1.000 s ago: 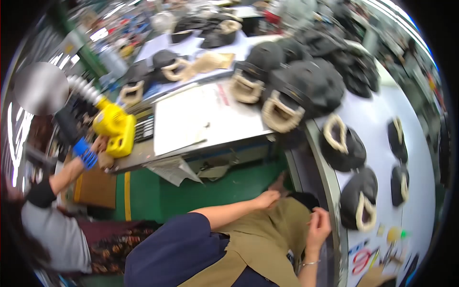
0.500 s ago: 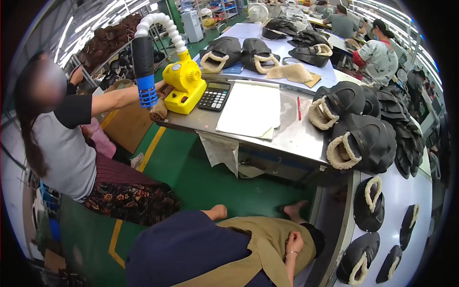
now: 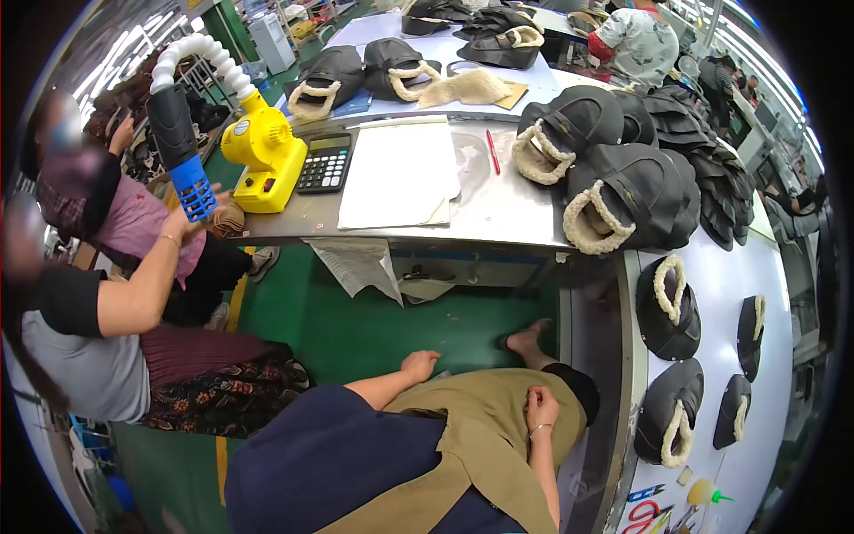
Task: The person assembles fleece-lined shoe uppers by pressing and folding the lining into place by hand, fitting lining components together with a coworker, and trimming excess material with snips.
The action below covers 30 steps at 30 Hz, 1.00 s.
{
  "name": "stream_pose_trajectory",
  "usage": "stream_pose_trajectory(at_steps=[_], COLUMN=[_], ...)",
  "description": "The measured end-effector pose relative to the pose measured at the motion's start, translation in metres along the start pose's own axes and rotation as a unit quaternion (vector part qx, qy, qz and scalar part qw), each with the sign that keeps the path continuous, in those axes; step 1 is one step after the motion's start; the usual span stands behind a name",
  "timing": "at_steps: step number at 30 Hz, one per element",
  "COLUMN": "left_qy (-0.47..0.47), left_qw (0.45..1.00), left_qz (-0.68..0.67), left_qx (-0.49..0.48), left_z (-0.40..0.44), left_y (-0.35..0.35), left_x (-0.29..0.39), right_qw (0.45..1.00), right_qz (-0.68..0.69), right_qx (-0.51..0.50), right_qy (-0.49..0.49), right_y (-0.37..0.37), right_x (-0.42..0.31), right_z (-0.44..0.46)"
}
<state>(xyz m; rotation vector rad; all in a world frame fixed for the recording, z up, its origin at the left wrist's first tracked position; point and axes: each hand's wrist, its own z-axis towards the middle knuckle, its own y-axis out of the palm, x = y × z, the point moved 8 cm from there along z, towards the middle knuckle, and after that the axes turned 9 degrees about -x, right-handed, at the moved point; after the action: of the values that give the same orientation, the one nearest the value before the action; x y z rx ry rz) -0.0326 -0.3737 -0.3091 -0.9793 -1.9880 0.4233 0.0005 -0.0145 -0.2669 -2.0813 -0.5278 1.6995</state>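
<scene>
My left hand (image 3: 420, 366) hangs beside my left knee, above the green floor, its fingers curled in and nothing visible in them. My right hand (image 3: 541, 408), with a thin bracelet at the wrist, rests on the olive apron (image 3: 485, 396) over my lap. Its fingers are curled, and no object shows in them. To my right, several black shoe uppers (image 3: 673, 307) with cream fleece trim lie spaced out on a white tabletop (image 3: 712, 356), apart from my hands.
A metal-topped table (image 3: 498, 200) ahead holds a yellow blower (image 3: 262, 151), a calculator (image 3: 325, 165), a paper pad (image 3: 398, 173), a red pen (image 3: 493, 152) and piled uppers (image 3: 636, 196). Red-handled scissors (image 3: 642, 514) and a green-tipped bottle (image 3: 707, 492) lie lower right. A co-worker (image 3: 84, 343) sits left.
My view has shifted right and down, bringing the tools at lower right into sight. The co-worker's arm has bent back from the blower. My left hand has loosened slightly; my right stays on the apron.
</scene>
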Motion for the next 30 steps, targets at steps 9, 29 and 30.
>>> stream_pose_trajectory(at_steps=[9, 29, 30], left_qy=[0.186, 0.135, 0.133], left_qw=[0.901, 0.898, 0.909], left_qz=[0.043, 0.202, 0.201], left_qx=[-0.390, 0.366, 0.341], left_z=[-0.025, 0.242, 0.247], left_y=[-0.029, -0.542, -0.541], left_x=[0.116, 0.348, 0.347], right_qw=[0.995, 0.889, 0.890], right_qz=[-0.100, -0.172, -0.176], right_qx=[0.006, 0.162, 0.161], right_qy=[-0.003, -0.392, -0.389], right_y=[-0.009, -0.021, -0.021], right_x=[-0.060, -0.370, -0.369], right_z=[0.006, 0.204, 0.204])
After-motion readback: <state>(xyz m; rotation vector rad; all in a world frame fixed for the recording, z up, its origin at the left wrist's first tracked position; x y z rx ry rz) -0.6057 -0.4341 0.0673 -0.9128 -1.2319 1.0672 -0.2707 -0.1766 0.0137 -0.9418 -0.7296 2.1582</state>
